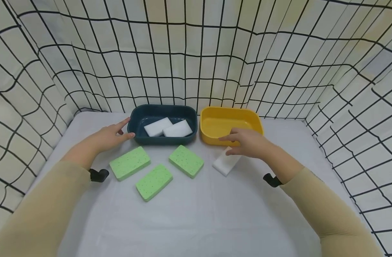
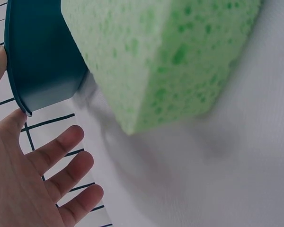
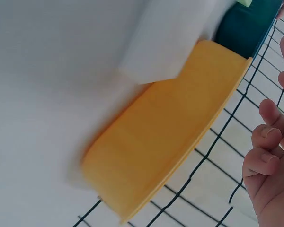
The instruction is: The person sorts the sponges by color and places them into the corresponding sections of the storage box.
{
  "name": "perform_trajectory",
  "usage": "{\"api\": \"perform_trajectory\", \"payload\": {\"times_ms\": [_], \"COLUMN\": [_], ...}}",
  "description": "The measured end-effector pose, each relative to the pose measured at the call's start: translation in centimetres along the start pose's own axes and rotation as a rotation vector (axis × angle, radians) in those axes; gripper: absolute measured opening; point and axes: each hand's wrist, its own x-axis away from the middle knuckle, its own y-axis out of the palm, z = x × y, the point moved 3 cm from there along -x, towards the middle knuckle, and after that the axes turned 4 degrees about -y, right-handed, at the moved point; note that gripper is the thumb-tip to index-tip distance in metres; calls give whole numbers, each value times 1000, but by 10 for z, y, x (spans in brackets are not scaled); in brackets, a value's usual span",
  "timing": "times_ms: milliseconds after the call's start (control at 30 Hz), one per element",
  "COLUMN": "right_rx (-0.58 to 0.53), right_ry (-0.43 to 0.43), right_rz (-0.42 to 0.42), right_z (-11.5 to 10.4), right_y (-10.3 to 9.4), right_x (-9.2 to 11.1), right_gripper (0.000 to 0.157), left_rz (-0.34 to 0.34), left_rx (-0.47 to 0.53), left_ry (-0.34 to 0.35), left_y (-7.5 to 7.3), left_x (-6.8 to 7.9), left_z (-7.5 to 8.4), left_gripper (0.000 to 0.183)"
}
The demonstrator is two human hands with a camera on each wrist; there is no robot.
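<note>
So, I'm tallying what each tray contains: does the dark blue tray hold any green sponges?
No, the dark blue tray holds two white blocks, while the three green sponges lie on the white cloth.

Grid panels point(image 1: 184, 54) round a white tabletop point(image 1: 196, 210) suggest a test booth.

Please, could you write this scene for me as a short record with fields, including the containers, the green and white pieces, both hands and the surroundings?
Dark blue tray: at left, two white blocks inside
Yellow tray: right of the blue one
Loose white block: on the white surface, before the yellow tray
Green sponges: three, on the surface, before the blue tray
Left hand: touches the blue tray's left rim
Right hand: near the loose block, holding nothing
Surroundings: black wire mesh
</note>
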Motion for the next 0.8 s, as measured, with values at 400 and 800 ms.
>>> {"api": "perform_trajectory", "payload": {"times_ms": [400,800], "right_rx": [-13,-43], "right_ry": [80,139], "right_rz": [6,-96], "right_z": [29,29], "right_y": [11,25], "right_x": [42,37], "right_gripper": [53,60], "left_rz": [-1,1], "left_rx": [-10,-11], "left_ry": [0,-4], "left_y": [-2,0], "left_x": [5,2], "left_z": [3,1], "left_gripper": [98,92]}}
